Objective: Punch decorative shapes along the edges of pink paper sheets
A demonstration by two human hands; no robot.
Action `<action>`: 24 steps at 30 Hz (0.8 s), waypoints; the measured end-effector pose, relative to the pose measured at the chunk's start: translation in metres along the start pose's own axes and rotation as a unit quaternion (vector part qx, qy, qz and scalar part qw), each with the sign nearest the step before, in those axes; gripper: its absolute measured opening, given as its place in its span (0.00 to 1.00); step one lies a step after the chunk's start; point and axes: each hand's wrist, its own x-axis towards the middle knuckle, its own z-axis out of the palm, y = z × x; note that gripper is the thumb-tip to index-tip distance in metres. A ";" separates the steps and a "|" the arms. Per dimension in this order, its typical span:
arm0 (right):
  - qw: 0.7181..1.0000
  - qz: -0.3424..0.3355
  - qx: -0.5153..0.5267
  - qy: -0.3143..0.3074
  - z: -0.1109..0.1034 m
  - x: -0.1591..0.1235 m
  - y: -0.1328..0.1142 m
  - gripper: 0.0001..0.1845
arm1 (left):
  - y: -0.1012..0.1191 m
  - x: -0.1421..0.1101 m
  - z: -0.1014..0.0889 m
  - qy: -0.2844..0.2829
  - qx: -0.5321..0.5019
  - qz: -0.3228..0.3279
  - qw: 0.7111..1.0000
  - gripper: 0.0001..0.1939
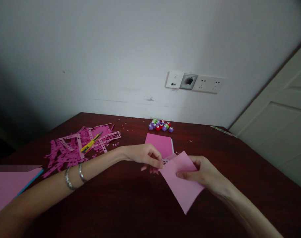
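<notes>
A light pink sheet of paper (181, 185) hangs tilted over the table, its lower corner pointing towards me. My right hand (201, 172) is closed on its right side, with the thumb flat on the front face. At the sheet's upper left corner, my left hand (150, 157) pinches the edge. Just by those fingertips shows a narrow punched strip (166, 161) with dark holes; I cannot tell whether it is still joined to the sheet. Behind the hands lies a stack of darker pink paper squares (159, 143), partly covered by my left hand.
Pink punched strips and scraps (66, 145) are heaped at the left, with a yellow cutter knife (91, 142) on top. Several coloured punches (160, 125) cluster near the wall. A larger pink pad (12, 188) lies at near left. Wall sockets (207, 84) sit above the dark table (130, 205).
</notes>
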 end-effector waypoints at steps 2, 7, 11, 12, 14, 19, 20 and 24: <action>1.000 0.000 -0.021 -0.008 -0.002 0.000 0.000 0.18 | -0.002 -0.001 0.000 -0.008 -0.005 0.001 1.000 0.14; 0.998 -0.001 -0.045 -0.054 -0.002 -0.002 -0.001 0.16 | -0.001 -0.002 -0.001 -0.015 -0.002 0.002 1.000 0.13; 0.995 0.009 -0.053 -0.088 -0.001 -0.006 -0.002 0.14 | -0.002 -0.003 0.000 -0.028 0.012 -0.001 1.000 0.12; 0.994 0.012 -0.060 -0.094 -0.001 -0.007 -0.002 0.13 | -0.002 -0.003 0.001 -0.024 0.014 0.002 1.000 0.12; 0.992 0.016 -0.076 -0.095 -0.001 -0.009 -0.002 0.12 | -0.002 -0.003 0.000 -0.003 0.018 0.009 1.000 0.12; 0.992 0.014 -0.088 -0.087 -0.004 -0.011 -0.002 0.14 | 0.003 -0.017 -0.031 0.018 0.147 -0.064 0.987 0.11; 0.992 0.012 -0.088 -0.086 -0.004 -0.011 -0.002 0.14 | 0.003 -0.024 -0.044 0.050 0.210 -0.099 0.971 0.11; 0.994 0.004 -0.081 -0.075 -0.002 -0.011 -0.004 0.11 | -0.004 -0.063 -0.100 0.357 0.400 -0.284 0.795 0.12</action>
